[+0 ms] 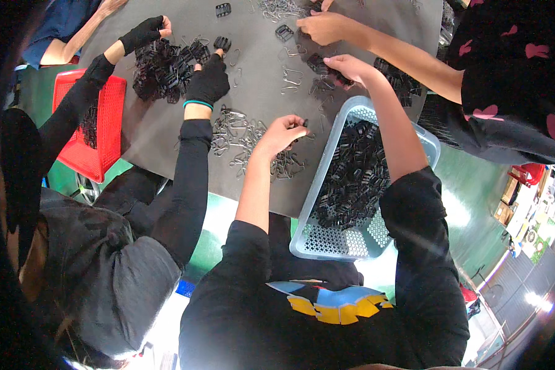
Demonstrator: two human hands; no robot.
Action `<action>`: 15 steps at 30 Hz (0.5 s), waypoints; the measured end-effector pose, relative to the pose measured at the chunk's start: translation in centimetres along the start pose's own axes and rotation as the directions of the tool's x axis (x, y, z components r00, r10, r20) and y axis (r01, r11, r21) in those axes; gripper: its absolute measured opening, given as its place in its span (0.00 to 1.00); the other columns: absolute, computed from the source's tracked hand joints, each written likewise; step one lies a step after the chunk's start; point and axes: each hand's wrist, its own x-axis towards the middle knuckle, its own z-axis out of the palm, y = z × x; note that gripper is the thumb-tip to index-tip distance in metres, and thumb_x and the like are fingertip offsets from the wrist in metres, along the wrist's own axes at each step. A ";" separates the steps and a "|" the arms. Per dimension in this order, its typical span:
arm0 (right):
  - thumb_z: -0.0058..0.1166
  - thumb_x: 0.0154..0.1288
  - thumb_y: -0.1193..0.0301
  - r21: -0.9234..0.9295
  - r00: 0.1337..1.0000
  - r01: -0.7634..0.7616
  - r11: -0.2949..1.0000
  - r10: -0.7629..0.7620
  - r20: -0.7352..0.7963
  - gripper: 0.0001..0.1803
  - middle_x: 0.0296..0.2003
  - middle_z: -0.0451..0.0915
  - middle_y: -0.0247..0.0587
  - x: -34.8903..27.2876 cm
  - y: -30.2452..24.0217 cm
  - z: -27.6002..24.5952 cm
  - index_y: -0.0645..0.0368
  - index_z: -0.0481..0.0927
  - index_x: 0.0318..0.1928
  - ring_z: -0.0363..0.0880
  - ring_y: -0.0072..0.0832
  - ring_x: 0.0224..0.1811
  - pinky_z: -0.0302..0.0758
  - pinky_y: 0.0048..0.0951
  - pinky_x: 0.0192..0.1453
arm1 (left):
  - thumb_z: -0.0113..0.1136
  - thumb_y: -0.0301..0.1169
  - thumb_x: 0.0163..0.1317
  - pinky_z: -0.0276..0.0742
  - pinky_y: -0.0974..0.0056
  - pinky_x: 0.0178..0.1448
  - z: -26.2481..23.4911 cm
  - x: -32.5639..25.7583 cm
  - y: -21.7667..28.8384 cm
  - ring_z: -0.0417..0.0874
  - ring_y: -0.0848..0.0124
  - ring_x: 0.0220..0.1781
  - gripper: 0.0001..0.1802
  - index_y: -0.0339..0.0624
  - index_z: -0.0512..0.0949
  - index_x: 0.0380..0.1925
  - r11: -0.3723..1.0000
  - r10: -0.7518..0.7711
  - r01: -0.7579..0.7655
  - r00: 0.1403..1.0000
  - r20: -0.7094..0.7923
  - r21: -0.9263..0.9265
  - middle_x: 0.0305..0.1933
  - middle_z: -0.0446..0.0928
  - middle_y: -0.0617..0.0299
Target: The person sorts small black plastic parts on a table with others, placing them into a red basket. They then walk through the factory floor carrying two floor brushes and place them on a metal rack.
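Note:
My left hand point(282, 134) is closed in a pinch above the table, with a small dark piece at its fingertips, mostly covered by the fingers. Under and beside it spreads a pile of bent metal wire hooks point(231, 132). My right hand point(353, 69) reaches across the light-blue basket point(302, 237) and grips a black plastic piece point(340, 78), partly hidden by the fingers. Another black slotted plastic piece point(317, 63) lies just left of it. Many similar black pieces point(351, 179) fill much of the basket.
At left, a person in black gloves point(208, 83) works by a heap of black pieces point(163, 71) and a red basket point(111, 132). A person's hand point(327, 28) at right reaches over the grey table point(259, 74). More wire hooks point(280, 8) lie at the far side.

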 end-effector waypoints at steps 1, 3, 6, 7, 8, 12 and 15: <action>0.43 0.50 0.58 -0.220 0.996 -0.002 0.975 -0.017 -0.087 0.15 0.15 0.67 0.31 0.7 0.2 -0.4 0.58 0.71 0.26 0.64 0.18 0.14 0.58 0.19 0.14 | 0.52 0.32 0.44 0.56 0.76 0.18 0.0 -0.5 -0.2 0.61 0.82 0.16 0.07 0.41 0.69 0.21 0.989 0.024 -0.020 0.999 0.027 -0.144 0.15 0.63 0.72; 0.47 0.46 0.60 -0.199 0.980 0.039 0.979 -0.077 -0.183 0.14 0.13 0.67 0.31 1.1 0.7 -0.4 0.60 0.71 0.22 0.63 0.18 0.12 0.58 0.20 0.13 | 0.51 0.32 0.45 0.55 0.77 0.18 -0.3 -1.4 -0.3 0.60 0.82 0.17 0.07 0.43 0.66 0.22 0.960 0.084 -0.055 0.992 0.098 -0.273 0.17 0.61 0.73; 0.47 0.43 0.63 -0.290 0.909 0.196 0.937 -0.284 -0.304 0.12 0.11 0.67 0.33 0.3 0.1 -0.1 0.61 0.73 0.22 0.65 0.20 0.12 0.60 0.22 0.13 | 0.51 0.32 0.44 0.56 0.77 0.18 0.0 -3.0 -0.3 0.62 0.81 0.20 0.07 0.42 0.66 0.21 0.845 0.333 -0.225 0.931 0.147 -0.485 0.19 0.62 0.70; 0.51 0.40 0.64 -0.338 0.912 0.123 0.933 -0.241 -0.333 0.13 0.14 0.69 0.36 0.2 -0.3 -0.2 0.63 0.72 0.22 0.68 0.22 0.17 0.65 0.24 0.18 | 0.50 0.30 0.43 0.58 0.76 0.18 0.4 -3.7 0.0 0.64 0.78 0.22 0.07 0.41 0.65 0.21 0.700 0.377 -0.133 0.903 0.205 -0.701 0.21 0.63 0.67; 0.52 0.40 0.64 -0.401 0.876 0.186 0.897 -0.336 -0.346 0.14 0.16 0.70 0.37 0.5 -0.2 -0.1 0.63 0.72 0.23 0.69 0.23 0.19 0.66 0.25 0.21 | 0.50 0.29 0.42 0.59 0.76 0.18 0.8 -4.3 0.3 0.64 0.78 0.22 0.07 0.40 0.65 0.21 0.652 0.389 -0.112 0.898 0.204 -0.750 0.21 0.63 0.66; 0.55 0.37 0.64 -0.721 0.851 0.161 0.674 -0.464 -0.244 0.16 0.24 0.73 0.43 1.0 -0.9 1.1 0.64 0.73 0.24 0.72 0.33 0.30 0.67 0.32 0.34 | 0.47 0.21 0.38 0.61 0.75 0.18 3.8 -6.7 0.6 0.66 0.77 0.19 0.07 0.38 0.66 0.22 0.701 0.399 -0.128 0.886 0.237 -0.701 0.22 0.66 0.63; 0.55 0.35 0.66 -0.895 0.896 0.042 0.444 -0.414 -0.163 0.15 0.29 0.74 0.44 1.7 -1.8 2.2 0.62 0.75 0.27 0.72 0.37 0.33 0.69 0.33 0.36 | 0.49 0.20 0.37 0.63 0.74 0.27 7.3 -8.8 0.0 0.67 0.76 0.24 0.09 0.38 0.67 0.23 0.901 0.428 -0.385 0.865 0.263 -0.200 0.23 0.68 0.64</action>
